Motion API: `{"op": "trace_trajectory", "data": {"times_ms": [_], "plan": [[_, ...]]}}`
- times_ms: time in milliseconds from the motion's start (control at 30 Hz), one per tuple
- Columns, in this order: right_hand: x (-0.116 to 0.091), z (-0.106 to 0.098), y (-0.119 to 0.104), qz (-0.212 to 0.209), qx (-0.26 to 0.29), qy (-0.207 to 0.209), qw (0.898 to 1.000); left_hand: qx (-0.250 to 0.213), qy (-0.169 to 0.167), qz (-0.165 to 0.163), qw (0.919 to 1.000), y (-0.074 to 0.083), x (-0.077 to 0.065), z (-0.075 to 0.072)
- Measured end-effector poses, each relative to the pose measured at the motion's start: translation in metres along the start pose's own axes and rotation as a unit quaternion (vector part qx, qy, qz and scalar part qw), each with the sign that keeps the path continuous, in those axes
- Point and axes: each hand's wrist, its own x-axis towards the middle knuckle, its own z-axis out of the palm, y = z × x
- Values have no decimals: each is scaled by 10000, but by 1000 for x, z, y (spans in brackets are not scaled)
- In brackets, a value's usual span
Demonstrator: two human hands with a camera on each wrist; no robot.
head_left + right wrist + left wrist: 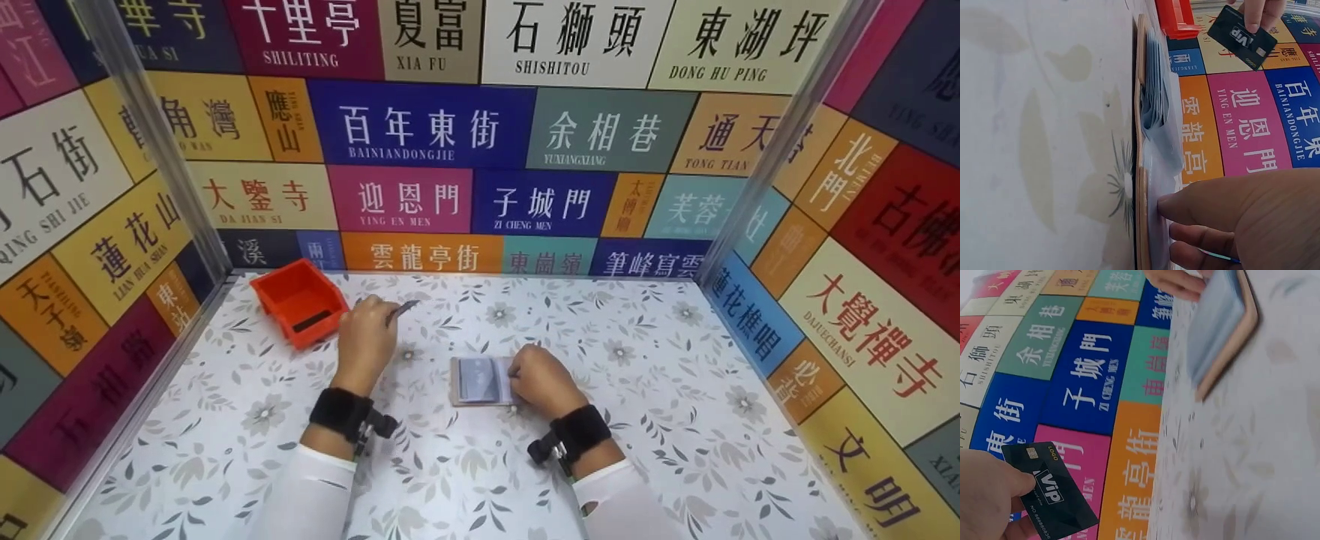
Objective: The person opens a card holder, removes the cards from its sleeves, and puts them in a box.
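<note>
My left hand [367, 334] pinches a black VIP card [1050, 490] between thumb and fingers, raised above the table beside the orange bin. The card's printed face, with its chip and white lettering, shows in both wrist views. In front of me an open card holder [480, 381] lies on the table, with a tan cover and a stack of clear plastic sleeves [1157, 84] fanned to one side. With curled fingers, my right hand [550, 379] holds the holder's right side. In the right wrist view its thumb [1185, 205] lies against a clear sleeve.
An orange plastic bin [300, 279] stands at the back left, a dark strip on its front. The table [262, 465] has a white leaf-and-flower cover. Walls [420, 124] of coloured sign panels enclose it at the back and on both sides.
</note>
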Motion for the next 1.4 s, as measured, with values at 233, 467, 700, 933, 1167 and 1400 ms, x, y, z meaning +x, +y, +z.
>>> {"op": "trace_trajectory", "data": {"times_ms": [233,467,700,933,1167,1400], "plan": [[0,-1,0,127,27,-27,9999,1108,-44,-114,9938,-43,14,-22],[-2,-1,0,254,100,38,9996,1406,-21,-348,9894,-74,19,-33],[-4,0,0,422,65,29,9991,1521,-208,-586,9864,-93,16,-29],[-4,0,0,524,170,8,9985,1680,-441,-567,9832,-104,17,-19],[-3,1,-1,514,225,-18,9984,1779,-844,-657,9782,-116,18,-11],[-2,-1,0,632,251,-80,9977,1685,-1048,-530,9787,-114,19,-14]]}}
